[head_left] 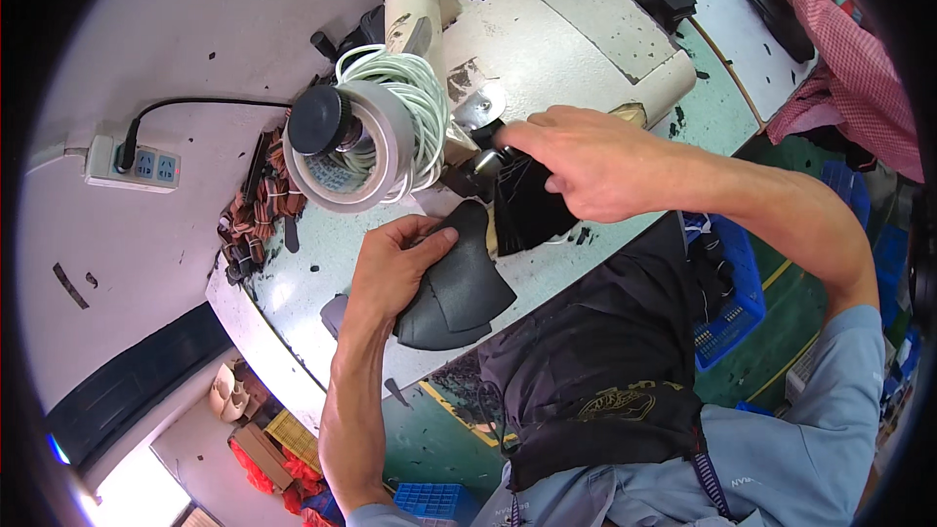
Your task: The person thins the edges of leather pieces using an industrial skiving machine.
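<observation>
My left hand (pixel 395 259) pinches a small stack of curved black sheet pieces (pixel 459 283), thumb on top, just above the tabletop. They look like leather or a similar material. My right hand (pixel 595 161) is beside the working head of a cream sewing-type machine (pixel 556 29). Its forefinger reaches to a dark part near the metal foot (pixel 478 164), and the other fingers curl under. Whatever these fingers hold, if anything, is hidden. Below that hand lies a black bundle with fine strands (pixel 532 210), beside the held pieces.
A round grey holder with a black knob (pixel 317 122) and coiled white cable (pixel 420 107) stand left of the machine. Brown strip bundles (pixel 259 205) lie along the wall. A power strip (pixel 142 166) is at left, a blue crate (pixel 732 293) at right. Another person's checked sleeve (pixel 849 68) shows far right.
</observation>
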